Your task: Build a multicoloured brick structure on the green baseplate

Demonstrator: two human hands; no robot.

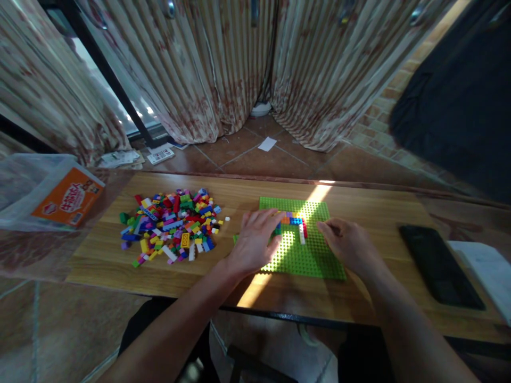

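A green studded baseplate (315,263) lies on the wooden table, partly in a strip of sunlight. On its upper half, small bricks form a connected shape: a blue brick (296,221) beside orange and purple ones, with a white brick (302,234) and a red brick (305,229) running toward me. My left hand (255,236) rests over the plate's left side, fingers stretched out and thumb apart, covering part of the bricks. At the right edge, my right hand (345,239) has its fingers curled together in a pinch; whatever is between them is hidden.
A pile of loose colourful bricks (173,223) covers the table's left part. Beyond it stands a clear plastic box (35,181) with an orange label. A black phone-like slab (441,266) and white paper (483,266) lie at the right. Curtains (223,69) hang behind the table.
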